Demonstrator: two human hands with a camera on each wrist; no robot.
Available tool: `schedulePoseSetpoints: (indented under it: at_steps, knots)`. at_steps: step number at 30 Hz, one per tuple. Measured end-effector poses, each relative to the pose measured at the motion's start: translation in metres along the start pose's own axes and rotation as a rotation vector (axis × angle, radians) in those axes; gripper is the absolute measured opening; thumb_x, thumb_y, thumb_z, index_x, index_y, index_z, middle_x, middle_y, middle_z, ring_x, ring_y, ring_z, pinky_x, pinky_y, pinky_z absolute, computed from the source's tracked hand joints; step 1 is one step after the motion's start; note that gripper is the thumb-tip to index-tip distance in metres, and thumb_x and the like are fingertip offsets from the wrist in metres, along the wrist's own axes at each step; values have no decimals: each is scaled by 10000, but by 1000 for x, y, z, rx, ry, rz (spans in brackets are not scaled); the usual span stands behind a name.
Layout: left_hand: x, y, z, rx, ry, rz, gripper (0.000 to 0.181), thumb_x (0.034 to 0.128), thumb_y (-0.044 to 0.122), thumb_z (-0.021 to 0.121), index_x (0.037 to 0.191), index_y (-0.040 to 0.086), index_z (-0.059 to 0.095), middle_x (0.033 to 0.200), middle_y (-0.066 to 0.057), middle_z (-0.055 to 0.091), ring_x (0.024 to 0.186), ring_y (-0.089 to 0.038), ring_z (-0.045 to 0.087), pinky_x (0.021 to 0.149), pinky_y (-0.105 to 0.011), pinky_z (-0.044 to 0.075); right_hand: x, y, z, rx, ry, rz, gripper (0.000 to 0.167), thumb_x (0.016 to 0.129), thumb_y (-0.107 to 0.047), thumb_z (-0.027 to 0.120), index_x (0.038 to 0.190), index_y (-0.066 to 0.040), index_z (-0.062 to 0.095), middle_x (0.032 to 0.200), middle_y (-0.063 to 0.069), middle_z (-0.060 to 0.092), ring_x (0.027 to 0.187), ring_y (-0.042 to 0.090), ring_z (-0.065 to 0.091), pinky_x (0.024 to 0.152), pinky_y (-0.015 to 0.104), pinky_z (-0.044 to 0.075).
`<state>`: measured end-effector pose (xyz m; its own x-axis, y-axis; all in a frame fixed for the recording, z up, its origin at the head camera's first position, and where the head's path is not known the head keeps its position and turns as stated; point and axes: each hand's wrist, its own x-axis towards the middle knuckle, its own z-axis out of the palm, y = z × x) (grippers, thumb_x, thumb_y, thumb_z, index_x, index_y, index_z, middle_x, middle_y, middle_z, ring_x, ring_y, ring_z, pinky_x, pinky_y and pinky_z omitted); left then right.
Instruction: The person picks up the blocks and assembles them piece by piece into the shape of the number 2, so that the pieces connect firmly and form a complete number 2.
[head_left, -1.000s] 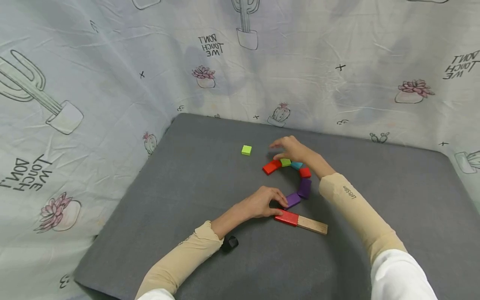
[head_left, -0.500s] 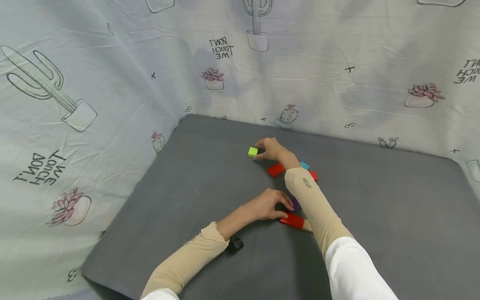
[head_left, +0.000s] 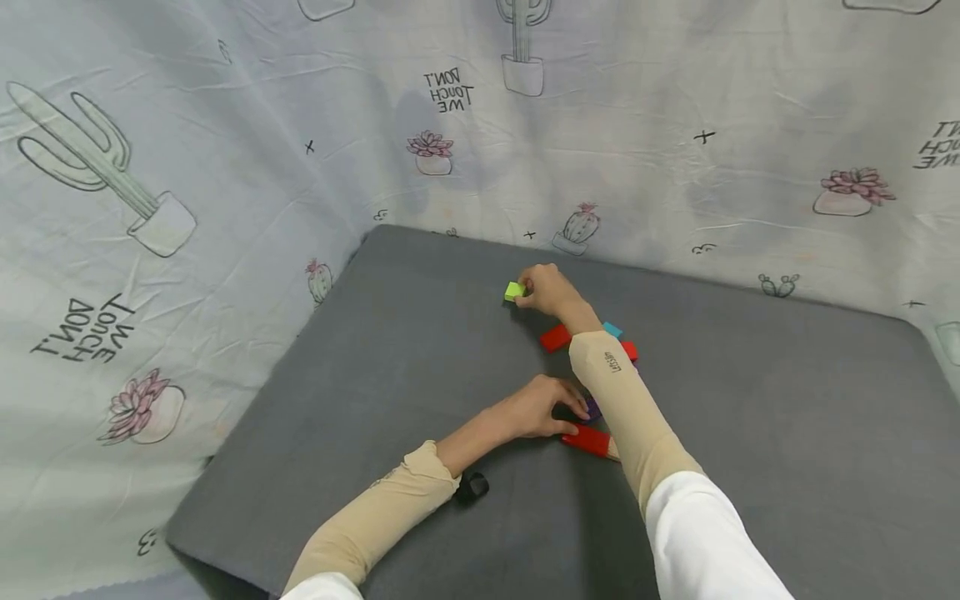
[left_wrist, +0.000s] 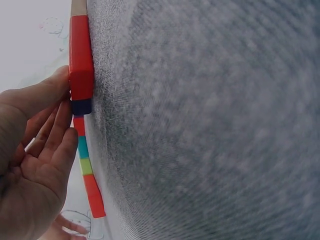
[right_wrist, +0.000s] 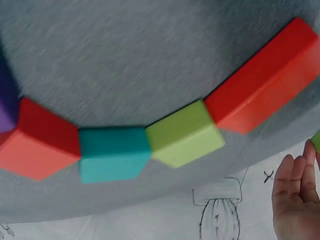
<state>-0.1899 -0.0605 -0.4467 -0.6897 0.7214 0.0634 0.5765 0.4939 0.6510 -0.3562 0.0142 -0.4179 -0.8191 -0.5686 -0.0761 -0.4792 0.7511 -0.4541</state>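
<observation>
My right hand (head_left: 551, 290) pinches a lime green block (head_left: 514, 291) at the back of the table, with a shadow under it. In the right wrist view only the edge of that block shows at the fingertips. My left hand (head_left: 536, 408) touches a long red block (head_left: 587, 439) with its thumb, and its fingers lie by a purple block (head_left: 592, 408). Between the hands runs a curved row: a red block (right_wrist: 265, 75), a green block (right_wrist: 185, 132), a teal block (right_wrist: 115, 152), a smaller red block (right_wrist: 42, 140) and purple. My right forearm hides part of it in the head view.
Against the long red block's end lies a bare wood block (head_left: 613, 450), mostly behind the right sleeve. A small black object (head_left: 472, 486) is beside the left wrist. A printed cloth (head_left: 637, 150) hangs behind the grey table (head_left: 420, 333).
My right hand has moved left from above the row to the lime green block, taken hold of it and raised it slightly. The left hand stays at the red and purple blocks.
</observation>
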Motion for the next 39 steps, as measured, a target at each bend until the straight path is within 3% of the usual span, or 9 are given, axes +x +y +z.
schedulePoseSetpoints:
  at_steps: [6, 14, 27, 39]
  knots:
    - [1, 1, -1, 23, -12, 0, 223, 833, 138, 759, 1050, 89, 754, 1106, -34, 670, 1059, -151, 607, 942, -187, 431, -10, 5, -15, 106, 93, -33, 284, 868, -175, 683, 1065, 29, 694, 1031, 186, 680, 951, 296, 623, 841, 402, 505]
    - [1, 3, -2, 6, -8, 0, 219, 833, 122, 756, 1047, 76, 752, 1102, -35, 674, 1058, -155, 611, 952, -208, 434, -25, 5, -22, 182, 171, -65, 292, 858, -199, 696, 1066, 5, 708, 991, 159, 686, 870, 274, 597, 762, 383, 501]
    - [2, 3, 0, 14, -3, -5, 231, 831, 135, 760, 1057, 86, 750, 1101, -20, 672, 1062, -143, 607, 962, -210, 426, -49, 0, -31, 304, 306, -120, 252, 845, -155, 724, 1047, -5, 718, 896, 163, 683, 667, 217, 505, 589, 286, 363]
    - [0, 5, 0, 15, -10, -22, 238, 824, 135, 767, 1057, 90, 751, 1107, -15, 671, 1074, -138, 598, 963, -219, 428, -72, -1, -25, 360, 300, -180, 250, 836, -148, 734, 1059, -37, 712, 846, 159, 654, 626, 187, 464, 534, 254, 310]
